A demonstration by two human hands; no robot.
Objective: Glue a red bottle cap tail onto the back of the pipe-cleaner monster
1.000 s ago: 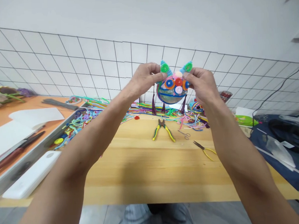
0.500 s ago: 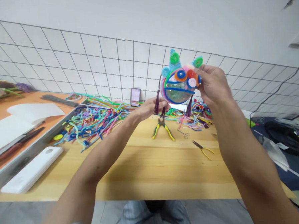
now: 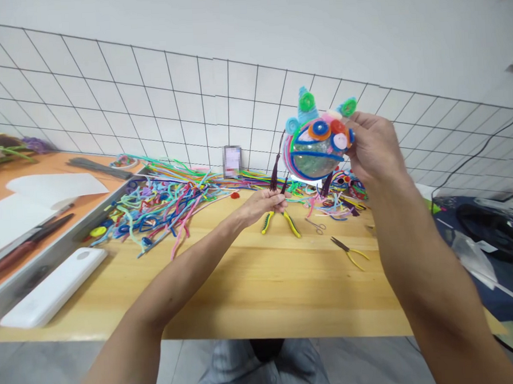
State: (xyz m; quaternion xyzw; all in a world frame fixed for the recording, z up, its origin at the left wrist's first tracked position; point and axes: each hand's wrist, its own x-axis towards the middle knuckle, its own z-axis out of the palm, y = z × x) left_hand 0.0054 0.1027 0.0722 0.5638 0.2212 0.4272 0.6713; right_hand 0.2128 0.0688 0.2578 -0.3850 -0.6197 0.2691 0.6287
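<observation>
A colourful round craft piece (image 3: 317, 154) with blue-and-green horns, coiled discs and a clear front hangs in the air above the wooden table (image 3: 253, 295). My right hand (image 3: 374, 143) pinches its upper right edge. Dark purple tassels (image 3: 275, 172) dangle from it. Lower down, my left hand (image 3: 268, 204) has its fingers pressed together at the end of a tassel below the piece. Yellow-green pliers (image 3: 291, 224) lie just under my left hand, their jaws hidden by it.
Piled pipe cleaners (image 3: 154, 214) cover the back left. Small scissors (image 3: 317, 227) and thin yellow pliers (image 3: 350, 253) lie at the right. A white case (image 3: 55, 288) is front left; a phone (image 3: 232, 162) stands at the back.
The craft piece has shifted slightly right with my right hand. My left hand has moved down a little, and its fingers have closed at the tassel. A red bit now shows on the table.
</observation>
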